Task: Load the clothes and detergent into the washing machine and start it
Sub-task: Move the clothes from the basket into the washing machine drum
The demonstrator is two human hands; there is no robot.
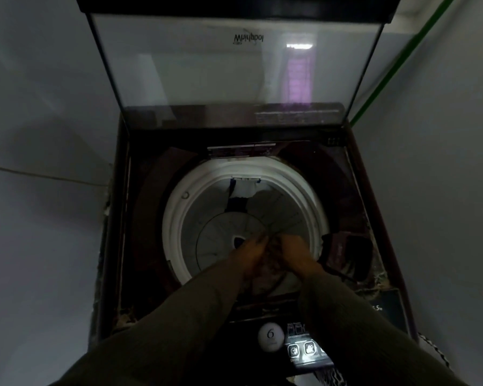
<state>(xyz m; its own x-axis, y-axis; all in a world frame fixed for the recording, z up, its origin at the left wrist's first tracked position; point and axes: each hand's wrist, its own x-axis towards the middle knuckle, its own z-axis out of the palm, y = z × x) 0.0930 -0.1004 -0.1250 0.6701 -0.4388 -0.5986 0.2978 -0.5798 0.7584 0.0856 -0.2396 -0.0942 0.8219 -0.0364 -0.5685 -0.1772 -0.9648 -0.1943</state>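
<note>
Over the front rim of the drum, the left hand and right hand sit close together, both gripping a dark cloth, and I think they should push it deep inside before letting go, so nothing hangs out.

Gloss above, cloth below.
The lid is clear, reflective glass; the tub ring smooth white plastic; the garment dark, soft fabric; the sleeves matt ribbed knit.
</note>
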